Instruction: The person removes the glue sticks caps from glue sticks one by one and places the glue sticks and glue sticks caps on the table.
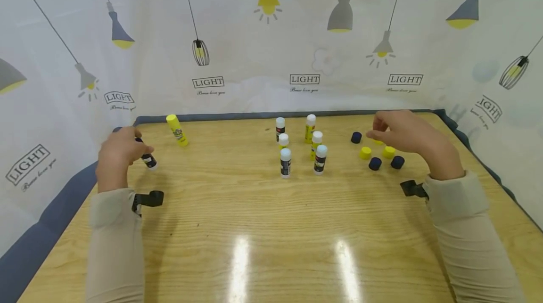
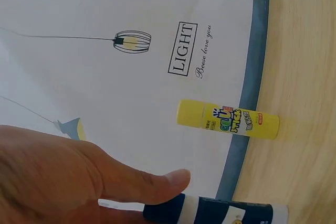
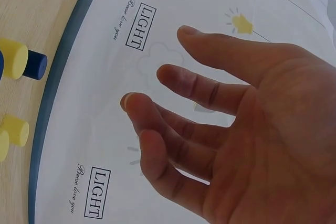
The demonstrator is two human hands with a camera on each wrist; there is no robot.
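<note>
Dark-blue cylindrical glue stick with a white base, left of the head frame: left hand, arm reaching forward, pinches its dark upper end. Right hand, right of frame, hovers near round yellow caps and dark-blue caps, fingers loosely curved, thumb apart.

Left hand pinches — right hand hovers (fingers loosely curled).

A tabletop booth, the wider room hidden: pendant-lamp-print cloth with a blue hem encloses the wood-grain table behind and at both sides; two glare streaks mark it.
</note>
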